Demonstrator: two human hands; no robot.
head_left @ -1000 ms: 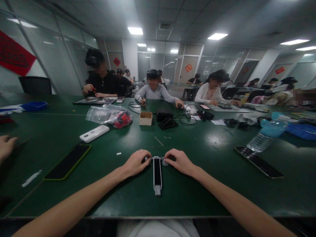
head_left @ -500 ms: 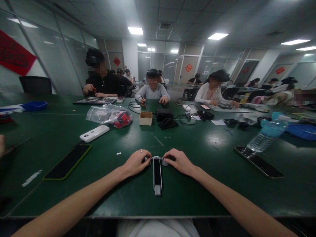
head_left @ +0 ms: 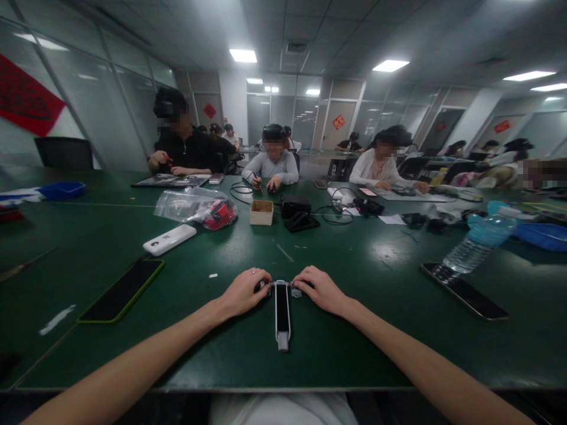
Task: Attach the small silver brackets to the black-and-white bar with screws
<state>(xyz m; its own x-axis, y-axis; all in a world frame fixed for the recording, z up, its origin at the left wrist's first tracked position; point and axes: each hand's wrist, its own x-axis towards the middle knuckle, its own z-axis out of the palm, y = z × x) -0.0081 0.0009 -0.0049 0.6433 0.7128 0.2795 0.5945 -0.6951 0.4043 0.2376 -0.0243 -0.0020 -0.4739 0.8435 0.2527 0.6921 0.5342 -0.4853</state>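
A narrow black-and-silver device (head_left: 282, 313) lies lengthwise on the green table (head_left: 354, 348) right in front of me. My left hand (head_left: 245, 290) is curled at the left side of its far end, fingers pinched on a small metal part there. My right hand (head_left: 319, 288) mirrors it on the right side, fingers closed on the matching small part. Both forearms rest on the table.
A phone in a green case (head_left: 121, 291) and a white power bank (head_left: 169, 239) lie to the left; a plastic bag (head_left: 197, 208), small cardboard box (head_left: 261, 212) and black gear (head_left: 296, 212) sit farther off. A water bottle (head_left: 476, 242) and phone (head_left: 463, 290) lie right. Several people work across the table.
Another person's hand at the far left edge has drawn out of view. The person opposite pulled an arm in toward the body. My hands and the device stay put.
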